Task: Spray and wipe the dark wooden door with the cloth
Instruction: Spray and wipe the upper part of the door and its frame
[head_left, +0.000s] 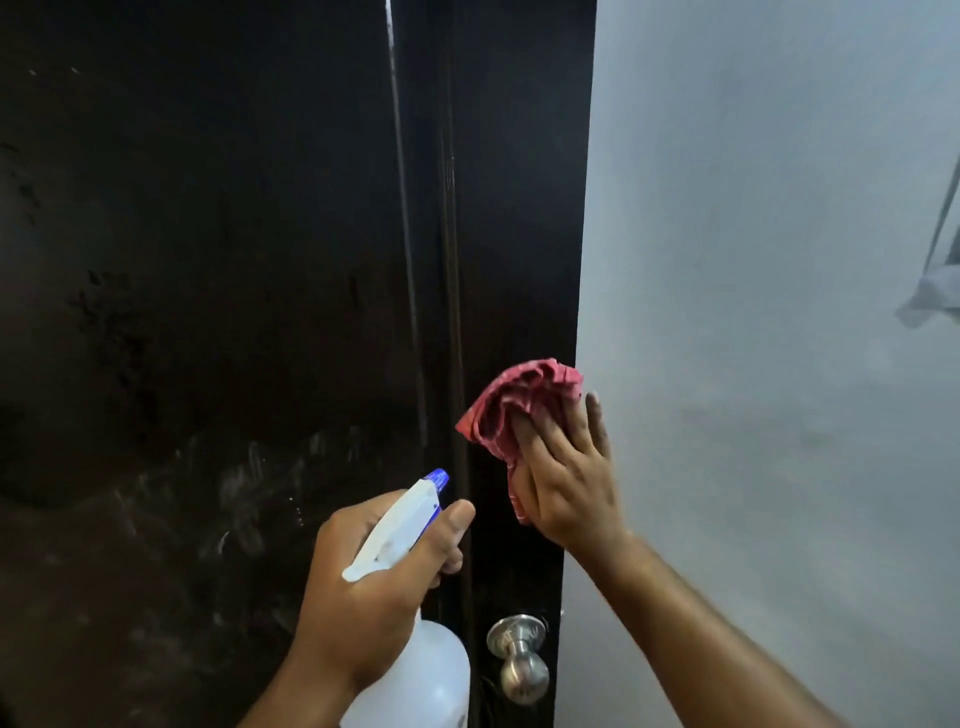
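Red cloth (519, 400) pressed on dark door (208, 218) by flat right hand (566, 483) | left hand (363, 592) grips spray bottle (431, 670)

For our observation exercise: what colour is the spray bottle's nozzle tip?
Blue; the nozzle tip of the spray bottle shows best in the head view.

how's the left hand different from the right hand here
The left hand curls round the spray bottle; the right hand lies flat, fingers straight, pressing the red cloth against the dark door. The left hand sits lower, nearer the knob; the right hand is higher, beside the wall. Both are bare and raised towards the door.
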